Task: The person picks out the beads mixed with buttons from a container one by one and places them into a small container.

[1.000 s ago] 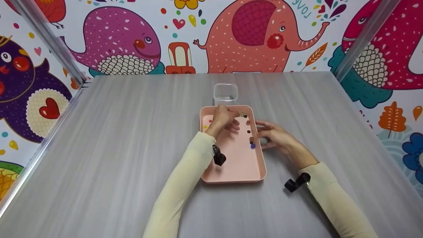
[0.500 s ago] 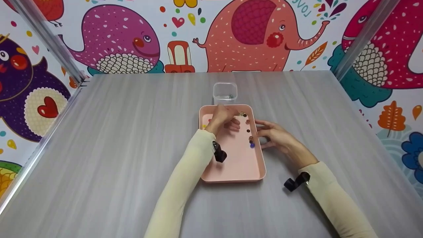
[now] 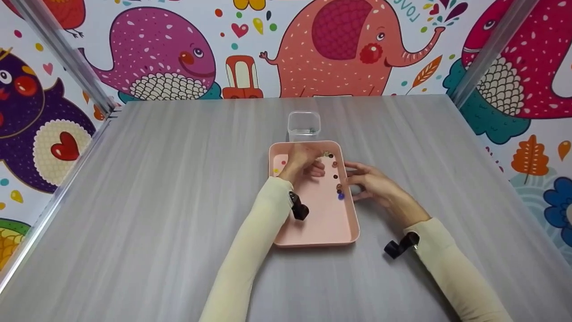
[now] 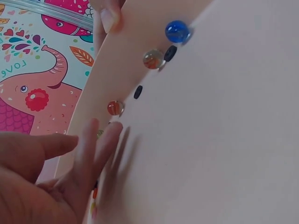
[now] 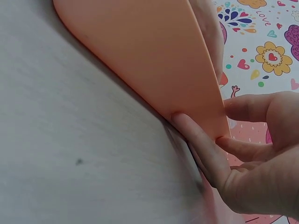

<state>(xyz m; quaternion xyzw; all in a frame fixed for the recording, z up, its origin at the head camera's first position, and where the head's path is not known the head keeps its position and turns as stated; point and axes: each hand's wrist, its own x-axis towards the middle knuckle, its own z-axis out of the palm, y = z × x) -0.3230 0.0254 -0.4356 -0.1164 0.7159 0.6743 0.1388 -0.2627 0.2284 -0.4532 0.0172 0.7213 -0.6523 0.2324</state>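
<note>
- Left hand [image 3: 304, 158]: inside the pink tray [image 3: 317, 226] by its far edge, fingers extended near a clear marble [image 3: 326, 154]; whether they touch it, I can't tell.
- Right hand [image 3: 375, 184]: fingers fairly straight, resting against the tray's outer right wall.
- Blue marble [image 4: 177, 31], orange-swirled marbles [image 4: 115, 108], dark discs [image 4: 171, 53]: along the tray's right edge.
- Clear container [image 3: 304, 112]: between the tray and the desk [image 3: 178, 179]'s far edge.
</note>
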